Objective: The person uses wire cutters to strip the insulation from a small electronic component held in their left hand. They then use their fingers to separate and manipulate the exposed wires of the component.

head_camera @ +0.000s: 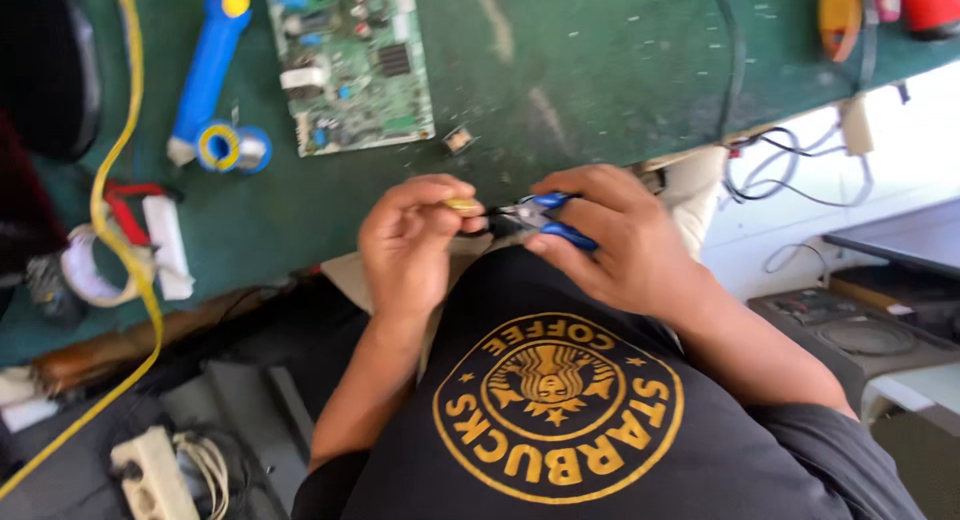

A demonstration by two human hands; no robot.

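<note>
Two bare hands meet just above a dark shirt at the near edge of a green bench (600, 70): the left hand (405, 245) pinches one small yellowish part (462, 206), while the right hand (625, 235) grips one pair of blue-handled cutters (545, 218) — tips at the part. Farther left lie one green circuit board (350, 60) and one blue desoldering pump (208, 65).

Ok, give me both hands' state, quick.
Left hand: closed on a small yellowish part.
Right hand: closed on blue-handled pliers.
</note>
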